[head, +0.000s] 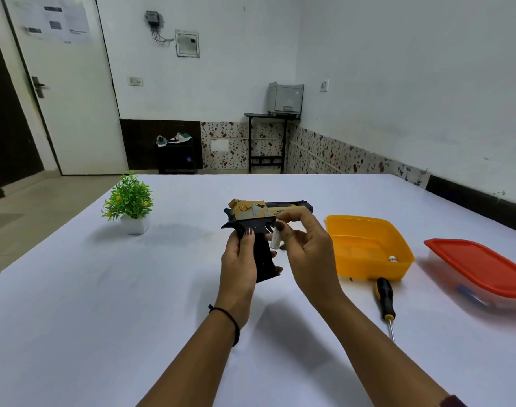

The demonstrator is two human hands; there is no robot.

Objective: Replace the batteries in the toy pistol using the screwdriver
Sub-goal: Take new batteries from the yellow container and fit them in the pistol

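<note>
The toy pistol (pixel 261 221) has a yellow slide and a black grip, and it is held up above the white table (pixel 104 304), barrel pointing right. My left hand (pixel 239 259) grips its black handle from the left. My right hand (pixel 303 248) pinches a small white battery (pixel 275 238) upright just right of the grip, beside the trigger guard. The screwdriver (pixel 385 302), black and yellow handled, lies on the table to the right with its shaft pointing toward me. One more battery (pixel 392 259) lies in the yellow tub (pixel 365 230).
A clear box with a red lid (pixel 483 268) sits at the far right. A small potted green plant (pixel 130 201) stands at the left back of the table. A small dark speck (pixel 350 279) lies by the tub's front edge.
</note>
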